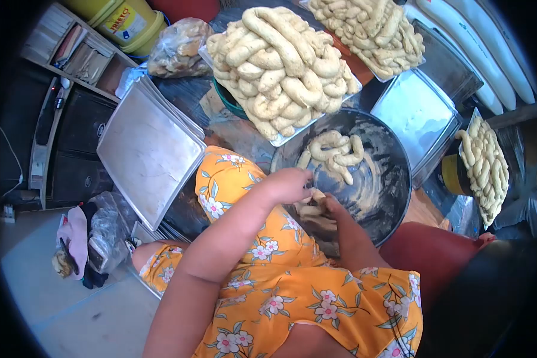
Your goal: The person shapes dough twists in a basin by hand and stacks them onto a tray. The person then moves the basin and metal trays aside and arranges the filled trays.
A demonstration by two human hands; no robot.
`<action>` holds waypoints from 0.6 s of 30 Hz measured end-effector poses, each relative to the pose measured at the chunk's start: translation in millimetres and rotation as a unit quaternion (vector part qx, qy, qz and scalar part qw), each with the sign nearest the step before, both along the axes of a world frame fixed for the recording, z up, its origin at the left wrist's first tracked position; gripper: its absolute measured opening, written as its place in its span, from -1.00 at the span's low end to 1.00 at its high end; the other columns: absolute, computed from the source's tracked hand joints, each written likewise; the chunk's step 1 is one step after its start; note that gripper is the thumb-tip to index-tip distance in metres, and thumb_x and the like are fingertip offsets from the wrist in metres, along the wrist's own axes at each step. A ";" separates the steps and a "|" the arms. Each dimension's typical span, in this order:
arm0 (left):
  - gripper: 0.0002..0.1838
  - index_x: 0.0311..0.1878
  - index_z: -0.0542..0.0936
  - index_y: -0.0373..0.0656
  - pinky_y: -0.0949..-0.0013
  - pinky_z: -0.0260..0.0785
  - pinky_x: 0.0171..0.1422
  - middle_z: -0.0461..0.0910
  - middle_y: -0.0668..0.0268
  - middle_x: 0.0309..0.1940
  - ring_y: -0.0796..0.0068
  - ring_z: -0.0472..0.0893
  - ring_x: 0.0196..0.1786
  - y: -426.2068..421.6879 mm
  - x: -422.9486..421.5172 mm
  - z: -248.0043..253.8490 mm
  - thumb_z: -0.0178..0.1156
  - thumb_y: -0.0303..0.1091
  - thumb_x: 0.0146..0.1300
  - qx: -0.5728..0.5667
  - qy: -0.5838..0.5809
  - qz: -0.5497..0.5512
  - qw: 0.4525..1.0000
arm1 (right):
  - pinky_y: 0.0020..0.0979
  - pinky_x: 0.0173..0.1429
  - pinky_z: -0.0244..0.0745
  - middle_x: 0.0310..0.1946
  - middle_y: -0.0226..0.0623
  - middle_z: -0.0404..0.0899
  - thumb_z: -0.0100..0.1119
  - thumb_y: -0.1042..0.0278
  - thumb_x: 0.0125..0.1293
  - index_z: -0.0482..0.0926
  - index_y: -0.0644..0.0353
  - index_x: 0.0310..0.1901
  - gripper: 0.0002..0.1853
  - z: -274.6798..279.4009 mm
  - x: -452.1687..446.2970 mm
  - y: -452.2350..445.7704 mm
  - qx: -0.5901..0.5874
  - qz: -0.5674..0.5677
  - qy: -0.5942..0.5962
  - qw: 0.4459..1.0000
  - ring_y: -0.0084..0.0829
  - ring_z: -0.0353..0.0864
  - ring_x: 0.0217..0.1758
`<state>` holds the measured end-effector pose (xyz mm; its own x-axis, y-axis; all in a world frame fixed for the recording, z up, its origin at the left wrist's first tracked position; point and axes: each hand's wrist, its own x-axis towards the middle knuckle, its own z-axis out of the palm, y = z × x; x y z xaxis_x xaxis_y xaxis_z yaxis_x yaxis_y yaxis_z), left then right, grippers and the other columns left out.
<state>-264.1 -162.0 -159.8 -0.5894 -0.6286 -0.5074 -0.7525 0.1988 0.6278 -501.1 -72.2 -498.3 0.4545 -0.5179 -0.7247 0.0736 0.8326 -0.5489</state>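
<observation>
Both of my hands are low inside a wide black basin [404,203] whose bottom is smeared with pale residue. My left hand [289,185] has its fingers closed on a short piece of dough [317,195] near the basin's front side. My right hand [333,209] meets it from the other side, its fingers curled round the same dough and partly hidden. Under them lies more dough [310,210], half covered by the hands. Farther back in the basin rest several thick, looped ropes of dough [334,149].
A tray heaped with dough ropes [286,71] stands just beyond the basin; another dough pile [370,36] sits behind it. Stacked metal trays [152,143] lie left, more trays [414,113] right. Dough ropes [486,167] fill a tray at far right. A yellow bucket [125,24] stands back left.
</observation>
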 end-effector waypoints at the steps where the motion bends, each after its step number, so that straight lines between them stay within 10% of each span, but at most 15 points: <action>1: -0.51 0.08 0.50 -0.26 0.14 0.38 0.09 0.57 -0.04 -0.09 0.00 0.56 0.00 -1.2 -0.1 3.1 0.21 -0.14 0.15 0.005 -0.005 0.000 1.000 | -0.28 -0.23 0.52 -0.13 -0.21 0.51 0.10 0.39 0.15 0.47 0.17 0.04 -0.62 16.9 -0.3 -9.7 0.023 -0.040 -0.078 0.996 -0.42 0.54 -0.24; 5: -0.23 0.28 0.33 -0.18 0.16 0.35 0.18 0.45 -0.05 0.12 -0.01 0.50 0.11 0.4 0.1 4.7 0.39 -0.23 -0.04 -0.024 -0.009 0.015 1.000 | -0.40 -0.14 0.53 -0.07 -0.27 0.53 0.21 0.50 0.07 0.32 0.19 0.21 -0.40 135.7 25.2 -52.7 -0.045 0.160 -0.027 0.986 -0.44 0.59 -0.19; 8: -0.01 0.38 0.22 -0.13 0.21 0.31 0.26 0.37 0.01 0.24 0.06 0.44 0.22 -3.7 -4.8 6.5 0.49 -0.26 -0.18 -0.029 0.046 -0.022 0.998 | -0.39 0.06 0.46 0.03 -0.19 0.49 0.29 0.51 0.04 0.25 0.23 0.25 -0.31 260.9 41.0 -70.5 -0.433 0.241 -0.073 0.866 -0.49 0.56 -0.07; 11: 0.06 0.40 0.19 -0.14 0.26 0.25 0.32 0.36 0.06 0.26 0.18 0.40 0.28 -4.9 -13.0 25.9 0.53 -0.24 -0.23 0.028 0.284 0.047 0.957 | -0.40 0.23 0.33 0.10 -0.13 0.46 0.41 0.47 -0.05 0.12 0.19 0.34 -0.10 344.4 12.2 -88.5 -0.551 0.284 0.001 0.785 -0.43 0.49 0.09; 12: -0.02 0.37 0.25 -0.17 0.30 0.28 0.28 0.45 0.13 0.20 0.31 0.46 0.22 -4.8 -13.1 37.3 0.51 -0.26 -0.19 0.006 0.294 0.096 0.951 | -0.39 0.23 0.33 0.09 -0.13 0.47 0.44 0.42 -0.06 0.16 0.17 0.32 -0.12 371.6 6.1 -86.6 -0.453 0.189 -0.062 0.869 -0.39 0.48 0.12; 14: -0.11 0.31 0.33 -0.15 0.31 0.31 0.27 0.49 0.08 0.14 0.27 0.51 0.17 -4.2 -17.9 32.0 0.48 -0.28 -0.18 0.043 0.304 0.119 0.944 | -0.36 0.25 0.30 0.03 -0.18 0.52 0.49 0.34 -0.10 0.30 0.17 0.25 -0.18 372.4 -7.0 -85.5 -0.312 0.045 -0.100 0.944 -0.33 0.46 0.14; 18: -0.32 0.22 0.45 -0.16 0.35 0.36 0.19 0.55 0.13 0.07 0.36 0.55 0.09 2.6 -33.2 73.2 0.39 -0.35 -0.06 -0.002 0.399 0.172 0.901 | -0.45 -0.07 0.52 -0.11 -0.28 0.54 0.41 0.42 -0.06 0.37 0.16 0.16 -0.33 345.0 24.4 -77.3 -0.531 0.144 0.172 0.817 -0.47 0.57 -0.08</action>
<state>-297.3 -159.4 -86.6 -0.5355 -0.8445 -0.0055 -0.0791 0.0436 0.9959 -476.7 -149.6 -153.4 0.5328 -0.8449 -0.0475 -0.3525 -0.1706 -0.9201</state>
